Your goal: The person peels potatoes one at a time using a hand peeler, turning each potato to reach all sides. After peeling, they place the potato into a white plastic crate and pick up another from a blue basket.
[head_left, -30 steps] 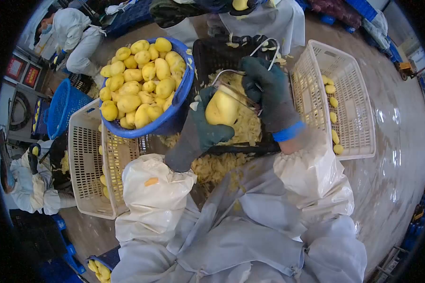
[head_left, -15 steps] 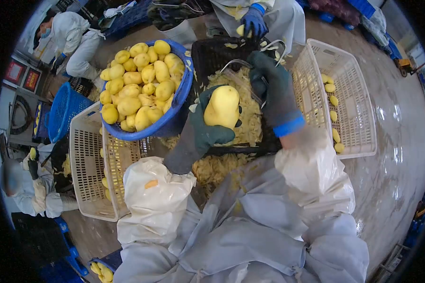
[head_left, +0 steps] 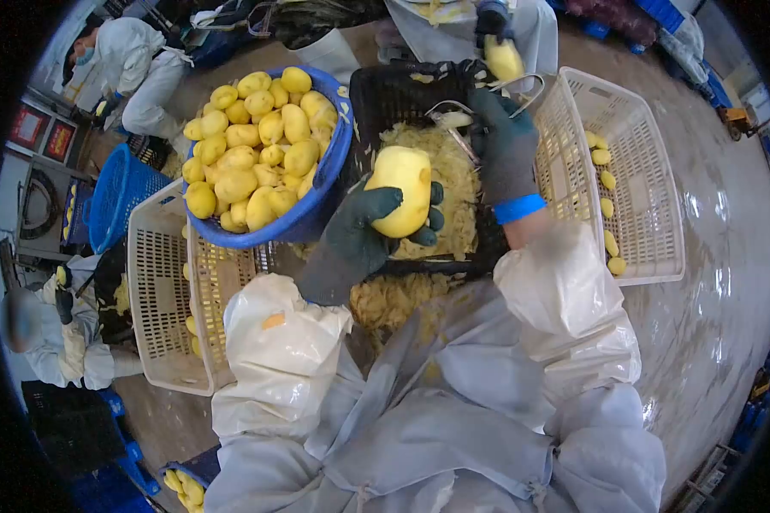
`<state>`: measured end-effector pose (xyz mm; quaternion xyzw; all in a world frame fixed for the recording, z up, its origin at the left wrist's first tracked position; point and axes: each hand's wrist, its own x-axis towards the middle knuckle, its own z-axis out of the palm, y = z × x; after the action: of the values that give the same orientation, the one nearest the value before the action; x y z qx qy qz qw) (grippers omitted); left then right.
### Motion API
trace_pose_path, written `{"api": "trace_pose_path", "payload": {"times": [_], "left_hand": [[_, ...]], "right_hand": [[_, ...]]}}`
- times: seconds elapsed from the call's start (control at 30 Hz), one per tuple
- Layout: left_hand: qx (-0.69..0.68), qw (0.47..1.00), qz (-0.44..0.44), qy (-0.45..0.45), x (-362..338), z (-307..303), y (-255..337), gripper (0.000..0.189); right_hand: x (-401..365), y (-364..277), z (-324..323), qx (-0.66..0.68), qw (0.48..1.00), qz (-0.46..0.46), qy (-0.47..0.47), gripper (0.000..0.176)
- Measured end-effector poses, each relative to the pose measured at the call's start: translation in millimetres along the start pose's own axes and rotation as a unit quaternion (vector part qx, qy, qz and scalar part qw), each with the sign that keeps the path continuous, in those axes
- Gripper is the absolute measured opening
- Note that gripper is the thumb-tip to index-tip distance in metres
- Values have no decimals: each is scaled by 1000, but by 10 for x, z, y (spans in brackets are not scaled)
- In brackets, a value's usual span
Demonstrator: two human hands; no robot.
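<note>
A large peeled potato point(head_left: 399, 190) with a brown spot sits in the grip of my left hand point(head_left: 364, 229), which wears a dark green glove. My right hand point(head_left: 505, 137), gloved too with a blue band at the wrist, is closed around a metal peeler point(head_left: 464, 141). The peeler's wire frame sticks out past the fingers, and a pale bit of peel lies at its blade end. The blade is apart from the potato. Below both hands, a black crate point(head_left: 385, 94) holds a heap of pale peelings point(head_left: 449, 209).
A blue tub point(head_left: 338, 162) piled with yellow potatoes stands at the left. White slatted baskets with a few potatoes flank me, one at the right point(head_left: 659, 197), one at the left point(head_left: 158, 299). Across the crate, a co-worker's hand point(head_left: 492, 21) is near another potato point(head_left: 503, 60).
The potato has turned in my left hand and shows a brown spot. My right hand with the peeler has shifted slightly right. The co-worker's hand has moved up and right.
</note>
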<state>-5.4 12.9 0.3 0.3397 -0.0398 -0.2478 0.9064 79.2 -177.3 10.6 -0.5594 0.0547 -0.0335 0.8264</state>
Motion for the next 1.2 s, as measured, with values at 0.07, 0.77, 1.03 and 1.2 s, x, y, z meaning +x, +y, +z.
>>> {"api": "trace_pose_path", "payload": {"times": [0.07,0.77,1.03,1.2], "left_hand": [[6,1000,-5,-8,13,-20,9,59],[50,966,63,245,58,113,6,49],[-125,990,-33,62,66,-54,78,46],[-86,983,8,162,128,-8,-12,53]], "right_hand": [[-110,-125,48,-55,994,-90,-25,19],[-357,-95,215,-34,997,-59,-29,15],[130,119,-125,-61,993,-94,40,20],[-410,-198,295,-37,998,26,-31,20]]}}
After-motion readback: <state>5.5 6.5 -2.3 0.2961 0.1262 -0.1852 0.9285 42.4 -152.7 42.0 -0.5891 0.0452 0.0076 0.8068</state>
